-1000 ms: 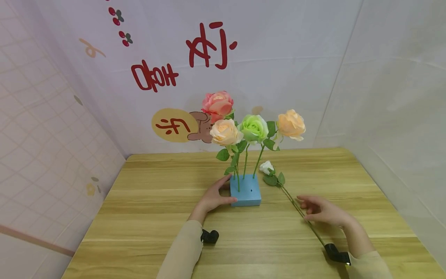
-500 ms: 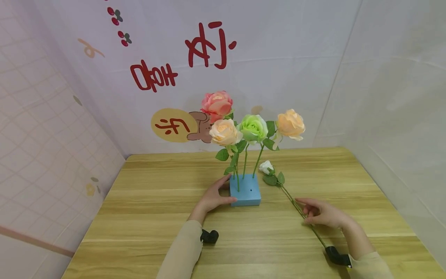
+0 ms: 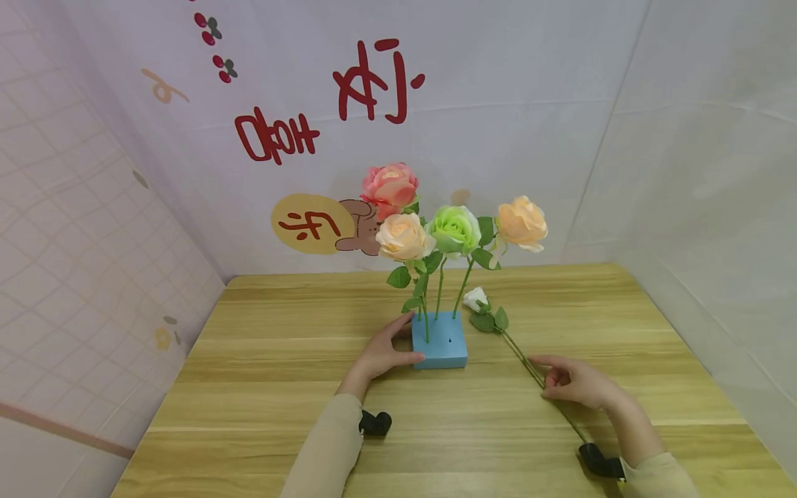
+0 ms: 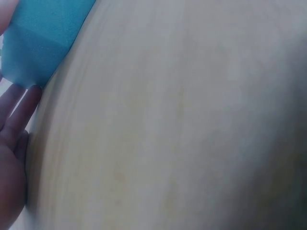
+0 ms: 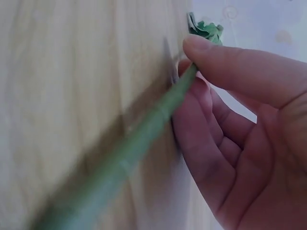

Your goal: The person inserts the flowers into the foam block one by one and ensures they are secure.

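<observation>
A light-blue square block (image 3: pixel 439 339) stands on the table with several artificial roses upright in it: a pink rose (image 3: pixel 390 188), a cream rose (image 3: pixel 405 237), a green rose (image 3: pixel 454 230) and a peach rose (image 3: pixel 521 223). One small dark hole shows in its top near the front right. My left hand (image 3: pixel 385 351) holds the block's left side, thumb at the front edge and fingers toward the back. To the right lies a white rose (image 3: pixel 476 299) on a long green stem (image 5: pixel 144 129). My right hand (image 3: pixel 579 382) pinches that stem between thumb and fingers.
The wood-grain table (image 3: pixel 261 387) ends at a white cloth backdrop (image 3: pixel 498 83) with red characters, and cloth also hangs at both sides. A black wrist camera (image 3: pixel 376 423) sits on the left wrist, another black wrist camera (image 3: pixel 600 460) on the right, near the stem's lower end.
My right hand's fingers have closed onto the white rose's stem, the index finger now reaching along it. The left hand, the block and its roses have stayed in place.
</observation>
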Available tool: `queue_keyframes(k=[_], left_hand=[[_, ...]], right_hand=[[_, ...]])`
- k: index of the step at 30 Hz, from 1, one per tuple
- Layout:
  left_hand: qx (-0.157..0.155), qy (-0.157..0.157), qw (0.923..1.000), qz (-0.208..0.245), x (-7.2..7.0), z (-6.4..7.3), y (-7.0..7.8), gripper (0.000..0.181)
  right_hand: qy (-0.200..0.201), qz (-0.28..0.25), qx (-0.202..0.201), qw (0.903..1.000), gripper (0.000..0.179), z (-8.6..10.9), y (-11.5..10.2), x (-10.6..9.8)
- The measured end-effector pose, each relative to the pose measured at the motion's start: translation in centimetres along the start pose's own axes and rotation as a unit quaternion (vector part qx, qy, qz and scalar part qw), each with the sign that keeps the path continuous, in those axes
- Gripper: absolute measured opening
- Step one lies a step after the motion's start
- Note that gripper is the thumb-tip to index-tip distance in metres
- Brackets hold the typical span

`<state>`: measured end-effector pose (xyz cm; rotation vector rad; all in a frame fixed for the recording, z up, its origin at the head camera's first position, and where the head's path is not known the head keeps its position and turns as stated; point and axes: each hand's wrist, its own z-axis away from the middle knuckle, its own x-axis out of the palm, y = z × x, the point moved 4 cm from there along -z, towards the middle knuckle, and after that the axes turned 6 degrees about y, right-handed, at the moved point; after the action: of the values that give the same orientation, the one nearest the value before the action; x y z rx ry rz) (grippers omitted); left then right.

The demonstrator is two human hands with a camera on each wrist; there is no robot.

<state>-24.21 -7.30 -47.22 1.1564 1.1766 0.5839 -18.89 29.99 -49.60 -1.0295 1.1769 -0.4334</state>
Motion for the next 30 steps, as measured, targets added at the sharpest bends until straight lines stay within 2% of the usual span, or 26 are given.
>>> queue_keyframes(k=[4, 11, 17, 23, 26, 30], left_hand=[[0.002, 0.002, 1.0000, 0.003, 0.0, -0.1, -0.2, 0.089], [-0.006, 0.014, 0.9995, -0.027, 0.7, -1.5, -4.4, 0.094], [-0.004, 0.014, 0.9995, -0.026, 0.8, -1.5, -4.6, 0.093], [-0.005, 0.010, 0.9993, -0.035, 0.8, -1.6, -4.6, 0.095], [-0.003, 0.011, 0.9993, -0.035, 0.7, -1.6, -4.5, 0.096], [0.000, 0.011, 0.9994, -0.033, 0.7, -1.7, -4.5, 0.095]], right_hand=[[0.012, -0.006, -0.002, 0.9999, 0.058, 0.0, 0.0, 0.0], [0.028, -0.037, -0.011, 0.9989, 0.049, 0.1, 0.4, 0.1], [0.039, -0.057, -0.003, 0.9976, 0.045, 0.4, 1.3, -0.2], [0.076, -0.071, 0.026, 0.9942, 0.045, 0.7, 2.0, -0.7], [0.098, -0.090, 0.052, 0.9898, 0.047, 0.8, 2.4, -1.1], [0.136, -0.125, 0.062, 0.9808, 0.044, 0.9, 2.9, -1.6]])
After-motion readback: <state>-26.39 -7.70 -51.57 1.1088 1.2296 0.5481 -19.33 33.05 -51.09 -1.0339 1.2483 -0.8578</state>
